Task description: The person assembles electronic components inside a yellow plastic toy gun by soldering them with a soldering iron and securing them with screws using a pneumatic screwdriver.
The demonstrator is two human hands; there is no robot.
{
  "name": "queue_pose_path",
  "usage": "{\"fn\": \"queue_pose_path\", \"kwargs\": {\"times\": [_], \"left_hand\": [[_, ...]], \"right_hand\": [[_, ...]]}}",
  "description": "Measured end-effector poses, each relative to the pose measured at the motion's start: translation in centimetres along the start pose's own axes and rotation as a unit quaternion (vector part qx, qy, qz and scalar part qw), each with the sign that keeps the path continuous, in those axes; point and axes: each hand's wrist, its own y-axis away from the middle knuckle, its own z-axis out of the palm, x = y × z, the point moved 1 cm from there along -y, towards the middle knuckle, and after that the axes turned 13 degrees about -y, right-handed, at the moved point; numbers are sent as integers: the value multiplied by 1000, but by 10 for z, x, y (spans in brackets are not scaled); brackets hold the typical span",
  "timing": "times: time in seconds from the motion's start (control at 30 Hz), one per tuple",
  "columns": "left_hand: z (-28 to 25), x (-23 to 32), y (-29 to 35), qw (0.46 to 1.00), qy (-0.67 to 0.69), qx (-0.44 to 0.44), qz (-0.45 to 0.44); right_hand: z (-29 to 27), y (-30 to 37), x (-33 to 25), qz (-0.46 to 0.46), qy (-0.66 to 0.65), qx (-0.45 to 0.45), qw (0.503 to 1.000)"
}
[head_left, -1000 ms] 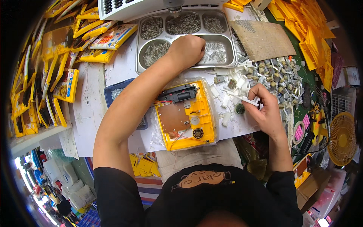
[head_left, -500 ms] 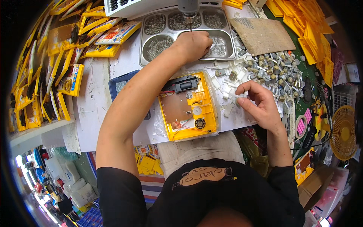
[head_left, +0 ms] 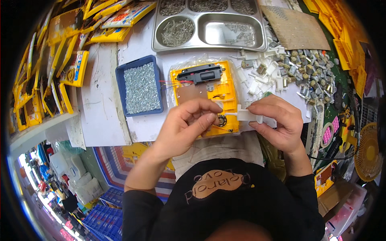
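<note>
In my right hand [head_left: 279,122], thumb and fingertips pinch a small white plastic part [head_left: 246,115] with a thin stem pointing left. My left hand [head_left: 189,126] is close by, its thumb and fingers drawn together; what they hold, if anything, cannot be made out. Both hands are over the near part of an open yellow plastic casing [head_left: 230,86], which lies on a clear plastic bag. Fitted across the casing's far end is a black mechanism [head_left: 200,75] with red and dark wires. A round black speaker [head_left: 221,120] shows partly behind my left fingertips.
A blue bin [head_left: 140,88] of small metal screws stands left of the casing. Beyond is a steel compartment tray [head_left: 209,47] with small metal parts. White plastic parts [head_left: 277,68] and small metal motors [head_left: 307,68] are heaped at right. Yellow casings [head_left: 76,68] crowd the left.
My left hand has come back from the steel tray to the casing, uncovering the blue bin. The white part in my right hand is now beside my left fingers. The whole view has shifted.
</note>
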Motion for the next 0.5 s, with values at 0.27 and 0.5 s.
{"fn": "queue_pose_path", "kwargs": {"times": [0.27, 0.5], "left_hand": [[7, -36, 5, 982, 187, -1, -31], [9, -20, 4, 998, -53, -33, -16]], "right_hand": [[15, -9, -2, -35, 52, -92, 994], [15, -3, -9, -92, 138, -149, 975]]}}
